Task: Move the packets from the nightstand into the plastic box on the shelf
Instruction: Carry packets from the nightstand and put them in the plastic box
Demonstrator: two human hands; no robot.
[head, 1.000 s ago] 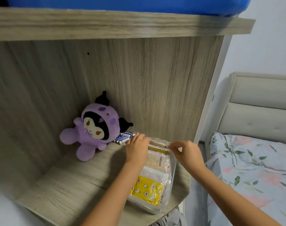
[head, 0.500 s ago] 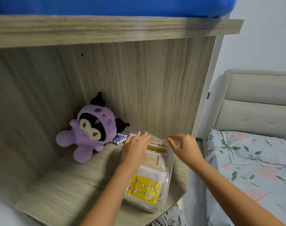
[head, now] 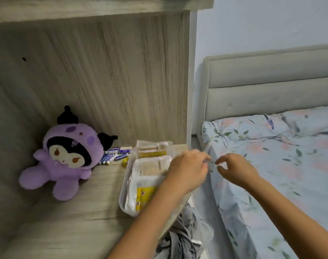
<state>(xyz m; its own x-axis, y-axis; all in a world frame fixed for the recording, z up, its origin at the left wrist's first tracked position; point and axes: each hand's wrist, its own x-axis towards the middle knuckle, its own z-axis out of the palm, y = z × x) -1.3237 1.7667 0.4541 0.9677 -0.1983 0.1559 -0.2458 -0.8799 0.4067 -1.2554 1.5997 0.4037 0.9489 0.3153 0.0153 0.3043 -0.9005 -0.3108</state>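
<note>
1. Packets (head: pixel 147 169) lie in the clear box (head: pixel 126 179), which sits on the shelf (head: pixel 69 223) at its right edge, near end toward the camera.
2. Inside the box, a yellow packet (head: pixel 143 197) with small printed figures lies at the near end, pale see-through packets sit in the middle, and a yellow-brown one (head: pixel 152 153) lies toward the far end.
3. The left hand (head: pixel 187 171) is over the right rim of the box, back of the hand up, fingers curled and pointing right, past the shelf edge.
4. Whether those fingers pinch anything I cannot tell; the tips are blurred.
5. The right hand (head: pixel 236 170) hangs out beyond the shelf, over the bed edge, thumb and forefinger drawn together just beside the left fingertips.
6. Something small and pale shows at that pinch, too blurred to name, so its grip is unclear as well.
7. The 2 hands are nearly touching, both right of the box.
8. Left on the shelf, a purple plush (head: pixel 66 161) leans in the far corner.
9. Between plush and box, loose batteries (head: pixel 115 154) lie against the back panel.
10. A small yellow roll (head: pixel 125 162) sits just beside the box's left wall.
11. Grey cloth (head: pixel 185 234) is bunched below the shelf's near right corner.
12. On the right, the bed (head: pixel 282 165) carries a floral sheet, a padded headboard (head: pixel 271 86) behind it.
</note>
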